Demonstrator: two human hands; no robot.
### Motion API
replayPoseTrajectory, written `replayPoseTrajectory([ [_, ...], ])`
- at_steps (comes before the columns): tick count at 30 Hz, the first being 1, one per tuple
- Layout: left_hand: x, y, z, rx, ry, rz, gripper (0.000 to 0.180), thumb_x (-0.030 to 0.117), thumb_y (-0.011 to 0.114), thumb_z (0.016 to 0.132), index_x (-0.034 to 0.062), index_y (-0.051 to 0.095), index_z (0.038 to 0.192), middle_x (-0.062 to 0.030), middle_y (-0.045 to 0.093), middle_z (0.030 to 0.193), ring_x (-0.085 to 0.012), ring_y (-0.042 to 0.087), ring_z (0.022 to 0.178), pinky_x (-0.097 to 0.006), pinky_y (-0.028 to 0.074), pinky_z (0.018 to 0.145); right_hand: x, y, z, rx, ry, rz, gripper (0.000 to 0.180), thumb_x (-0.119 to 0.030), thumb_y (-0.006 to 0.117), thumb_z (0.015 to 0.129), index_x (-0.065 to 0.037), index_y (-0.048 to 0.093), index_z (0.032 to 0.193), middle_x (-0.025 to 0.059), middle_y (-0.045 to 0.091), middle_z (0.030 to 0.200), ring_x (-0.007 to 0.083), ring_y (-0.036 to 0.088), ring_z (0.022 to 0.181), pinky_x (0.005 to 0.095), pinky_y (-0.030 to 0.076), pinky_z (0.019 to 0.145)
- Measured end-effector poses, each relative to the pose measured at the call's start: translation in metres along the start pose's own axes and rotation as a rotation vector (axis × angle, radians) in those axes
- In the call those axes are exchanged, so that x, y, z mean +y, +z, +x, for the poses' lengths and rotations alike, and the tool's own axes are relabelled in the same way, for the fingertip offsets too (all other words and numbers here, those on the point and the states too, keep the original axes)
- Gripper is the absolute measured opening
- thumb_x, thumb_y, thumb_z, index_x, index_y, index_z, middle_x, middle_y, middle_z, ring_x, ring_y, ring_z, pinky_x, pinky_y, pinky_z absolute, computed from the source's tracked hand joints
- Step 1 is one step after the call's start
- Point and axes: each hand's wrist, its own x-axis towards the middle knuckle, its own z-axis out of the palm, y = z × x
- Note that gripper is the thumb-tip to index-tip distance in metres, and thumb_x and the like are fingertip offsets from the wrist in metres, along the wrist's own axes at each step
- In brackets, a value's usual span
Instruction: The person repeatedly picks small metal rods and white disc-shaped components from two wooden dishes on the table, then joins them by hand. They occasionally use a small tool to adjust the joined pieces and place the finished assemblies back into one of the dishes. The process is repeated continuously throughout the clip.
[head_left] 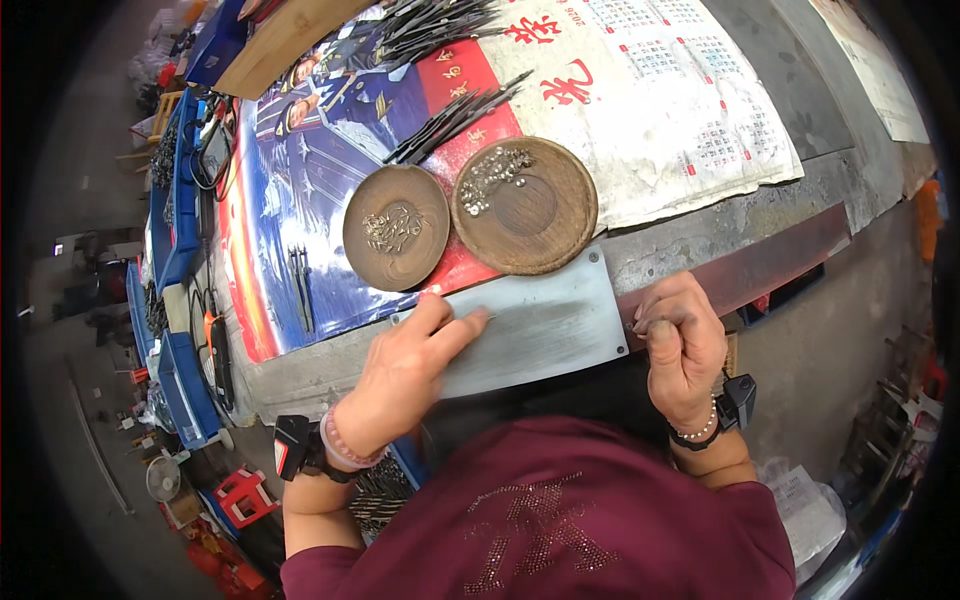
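Observation:
My left hand (405, 360) rests on a grey metal plate (550, 315) at the bench's near edge, its fingers curled and one reaching to the right. A tiny glint shows at that fingertip, too small to name. Beyond the plate's right end, my right hand (682, 345) is closed in a pinch, with a tiny dark bit just showing at its fingers. Past the plate, a round brown dish (362, 245) contains small metal pieces (393, 228). Touching its right side is a wider, shallow brown dish (570, 225) bearing small shiny silver pieces (492, 175).
Thin black rods (455, 120) lie in bundles on a printed poster (330, 180) and calendar sheet (660, 130), with several more (301, 290) at left. A wooden board (290, 45) is at the far left. Blue bins (180, 385) and an orange-black tool (215, 355) border the bench's left side.

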Motion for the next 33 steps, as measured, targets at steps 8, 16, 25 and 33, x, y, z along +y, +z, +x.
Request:
replayPoseTrajectory([
  [8, 0.028, 0.007, 0.017, 0.031, 0.069, 0.106, 0.039, 0.0, 0.054, 0.076, 0.0075, 0.059, 0.114, -0.0121, 0.048, 0.085, -0.0299, 0.058, 0.07, -0.039, 0.047, 0.058, -0.001, 0.002, -0.003, -0.032, -0.097, -0.083, 0.013, -0.005, 0.063, 0.085, 0.002, 0.055, 0.078, 0.0128, 0.056, 0.076, 0.0216, 0.052, 0.063, 0.0288, 0.042, 0.054],
  [16, 0.023, 0.009, 0.021, 0.008, 0.073, 0.122, 0.037, 0.001, 0.053, 0.077, 0.0078, 0.056, 0.113, -0.0137, 0.049, 0.088, -0.0317, 0.059, 0.074, -0.041, 0.048, 0.061, -0.032, 0.013, -0.028, -0.279, -0.065, 0.034, 0.017, -0.007, 0.072, 0.075, -0.002, 0.056, 0.075, 0.0117, 0.056, 0.075, 0.0243, 0.055, 0.057, 0.0337, 0.045, 0.053],
  [25, 0.05, 0.051, -0.042, 0.473, -0.1, -0.429, 0.028, -0.009, 0.05, 0.087, -0.0058, 0.059, 0.113, -0.011, 0.056, 0.095, -0.0163, 0.054, 0.076, -0.027, 0.045, 0.064, -0.036, 0.057, -0.055, -0.256, 0.225, 0.361, 0.023, -0.019, 0.059, 0.09, 0.001, 0.049, 0.09, 0.0175, 0.054, 0.083, 0.039, 0.058, 0.074, 0.0408, 0.045, 0.061],
  [33, 0.083, 0.074, -0.059, 0.489, -0.265, -1.13, 0.031, 0.006, 0.054, 0.096, -0.003, 0.05, 0.125, -0.0043, 0.056, 0.079, -0.0057, 0.043, 0.055, -0.018, 0.033, 0.049, -0.039, 0.05, -0.051, -0.155, 0.102, 0.331, 0.03, -0.025, 0.062, 0.089, 0.002, 0.051, 0.085, 0.0147, 0.054, 0.077, 0.0342, 0.059, 0.068, 0.0372, 0.046, 0.057],
])
